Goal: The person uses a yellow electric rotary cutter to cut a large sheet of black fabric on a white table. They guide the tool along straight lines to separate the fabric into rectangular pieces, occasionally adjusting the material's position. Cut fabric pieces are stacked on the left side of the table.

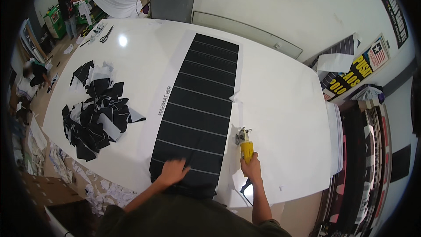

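Observation:
A long black cloth with thin pale cross stripes (199,105) lies on white paper (175,61) down the middle of the table, reaching my body at the near edge. Over its near end is my left hand (174,172), somewhat blurred, its fingers apart and nothing seen in them. To the right of the cloth, my right hand (251,166) wraps round the yellow body of a hand-held electric cloth cutter (246,149). The cutter's metal head points away from me, beside the cloth's right edge and apart from it. A dark cord trails below my hand.
The large white table (280,105) carries a heap of black and grey cloth pieces (98,109) on the left and black scissors (106,34) at the far left. Paper scraps (112,195) litter the floor. Fabric rolls (364,149) stand right. Two people (68,6) are at far left.

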### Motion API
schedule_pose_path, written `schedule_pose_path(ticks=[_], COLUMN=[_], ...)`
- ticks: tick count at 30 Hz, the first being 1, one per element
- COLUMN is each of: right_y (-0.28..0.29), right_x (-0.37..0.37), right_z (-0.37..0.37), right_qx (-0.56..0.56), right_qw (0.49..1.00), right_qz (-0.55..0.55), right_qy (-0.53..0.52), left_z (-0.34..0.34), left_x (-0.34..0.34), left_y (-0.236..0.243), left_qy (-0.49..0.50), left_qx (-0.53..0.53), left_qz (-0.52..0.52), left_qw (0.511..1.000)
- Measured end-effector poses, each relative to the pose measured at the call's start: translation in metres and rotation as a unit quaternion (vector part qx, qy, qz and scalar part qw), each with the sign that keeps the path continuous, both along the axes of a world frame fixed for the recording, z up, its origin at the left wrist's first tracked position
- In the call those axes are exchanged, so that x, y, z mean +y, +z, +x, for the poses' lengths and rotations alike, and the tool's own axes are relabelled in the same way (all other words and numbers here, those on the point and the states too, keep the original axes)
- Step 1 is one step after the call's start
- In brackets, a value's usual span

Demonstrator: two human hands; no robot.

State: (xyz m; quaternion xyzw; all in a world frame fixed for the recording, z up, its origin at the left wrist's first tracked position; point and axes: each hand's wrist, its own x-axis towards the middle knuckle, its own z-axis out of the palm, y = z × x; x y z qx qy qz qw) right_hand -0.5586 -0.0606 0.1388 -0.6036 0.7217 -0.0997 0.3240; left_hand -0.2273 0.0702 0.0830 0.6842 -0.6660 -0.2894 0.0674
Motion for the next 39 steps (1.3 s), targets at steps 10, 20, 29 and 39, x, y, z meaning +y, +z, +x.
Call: schedule_pose_path(ticks=[10, 20, 29, 39], right_y=[-0.017, 0.045, -0.020, -0.053], right_x=[0.101, 0.147, 0.097, 0.026], right_z=[-0.072, -0.060, 0.005, 0.044], right_qx=[0.055, 0.079, 0.033, 0.022], right_qw=[0.994, 0.993, 0.996, 0.991], right_qz=[-0.043, -0.042, -0.081, -0.118], right_qy=[-0.087, -0.080, 0.030, 0.056], left_z=[-0.009, -0.030, -0.031, -0.029], left_x=[0.006, 0.038, 0.000, 0.011], left_y=[-0.045, -0.046, -0.046, -0.055], left_qy=[-0.035, 0.003, -0.018, -0.007], left_qx=[-0.069, -0.040, -0.067, -0.045], left_qz=[0.076, 0.008, 0.080, 0.044], left_qw=[0.994, 0.999, 0.994, 0.998])
